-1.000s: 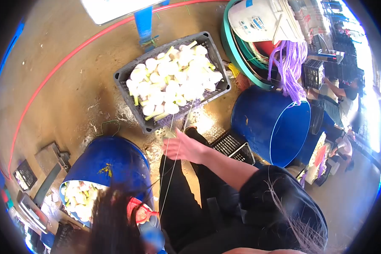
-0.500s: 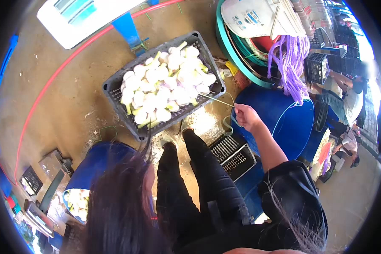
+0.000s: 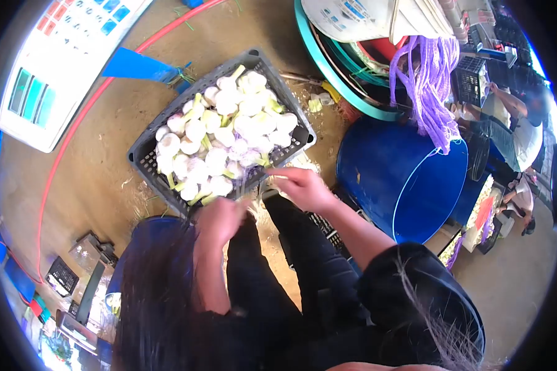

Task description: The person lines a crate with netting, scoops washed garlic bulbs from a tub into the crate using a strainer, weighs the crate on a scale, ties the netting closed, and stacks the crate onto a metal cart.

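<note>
A black plastic crate (image 3: 151, 117) stands on the floor in front of me, piled with white garlic bulbs (image 3: 220, 133) that have short green stem ends. My right hand (image 3: 306, 188) is at the crate's near right edge, its index finger reaching toward the rim and its other fingers curled. What it pinches, if anything, I cannot make out. At the near rim, my left hand (image 3: 218, 222) is smeared by motion, so its fingers and anything in them do not show clearly. A faint purplish blur lies between the hands over the nearest bulbs.
A white scale (image 3: 62, 68) with coloured keys is at upper left, and a red hose (image 3: 74, 123) curves past it. To the right are a blue barrel (image 3: 377, 167), a teal basin (image 3: 353, 93) and purple mesh bags (image 3: 424, 86). Another person (image 3: 517, 136) sits farther right.
My right hand has moved left from beside the barrel to the crate edge; the thin strand it pulled is no longer distinct. My left hand has come into view. The view has shifted, showing more scale.
</note>
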Motion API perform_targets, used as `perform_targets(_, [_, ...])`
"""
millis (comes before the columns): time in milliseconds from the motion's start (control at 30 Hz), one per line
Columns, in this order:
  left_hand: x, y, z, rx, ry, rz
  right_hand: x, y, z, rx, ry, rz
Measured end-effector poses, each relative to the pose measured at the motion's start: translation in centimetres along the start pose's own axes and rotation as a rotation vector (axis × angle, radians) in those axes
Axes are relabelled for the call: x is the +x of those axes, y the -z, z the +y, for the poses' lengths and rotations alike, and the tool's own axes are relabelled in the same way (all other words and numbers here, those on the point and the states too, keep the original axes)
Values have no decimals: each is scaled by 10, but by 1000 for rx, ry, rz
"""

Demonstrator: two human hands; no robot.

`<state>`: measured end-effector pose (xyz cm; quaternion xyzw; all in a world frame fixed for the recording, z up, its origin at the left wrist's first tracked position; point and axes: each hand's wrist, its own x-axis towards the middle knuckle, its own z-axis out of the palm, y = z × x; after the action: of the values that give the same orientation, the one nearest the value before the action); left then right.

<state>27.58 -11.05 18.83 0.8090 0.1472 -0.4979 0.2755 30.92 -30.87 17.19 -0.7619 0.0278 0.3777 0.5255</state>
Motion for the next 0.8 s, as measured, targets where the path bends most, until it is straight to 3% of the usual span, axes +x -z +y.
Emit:
perform_targets(33, [-2,-6,-12,-186,128,269,14,-21,6,-14,164,-7])
perform_targets(67, [-9,11,-1,216,198,207,25,-42,5,52,186,-102])
perform_targets(100, [-1,-15,-29,434,139,538,29,-45,-21,-163,135,-240])
perform_targets(133, [14,-24,-39,439,141,536,35,-54,-25,-60,211,-300])
perform_targets(200, [29,-16,-34,522,-100,1152,47,-63,-16,329,100,-397])
perform_targets(267, [42,-27,-34,444,-131,1114,46,-55,-13,358,17,-382])
perform_targets(333, [116,-60,-51,-638,-250,982,47,-49,-11,378,-68,-371])
perform_targets(400, [178,-84,-67,130,-640,1176,48,-48,-2,244,-105,-261])
perform_targets(467, [143,-60,-13,72,-642,1019,53,-42,-5,275,-149,-208])
perform_targets(500, [136,-49,8,118,-559,1144,59,-40,-2,279,-91,-145])
perform_targets(533, [145,-55,7,118,-557,1141,65,-37,0,283,-32,-84])
perform_targets(600, [161,-68,4,-385,-625,1098,81,-29,-6,167,-44,-116])
perform_targets(633, [161,-75,8,-605,-489,1048,94,-32,-6,168,3,-29])
perform_targets(667, [161,-79,8,-601,-488,1046,108,-32,-6,170,49,59])
perform_targets(767, [147,-69,22,-1192,-193,925,156,-6,-6,321,-355,109])
perform_targets(800, [143,-57,28,-1365,-181,884,167,-1,28,266,-334,104])
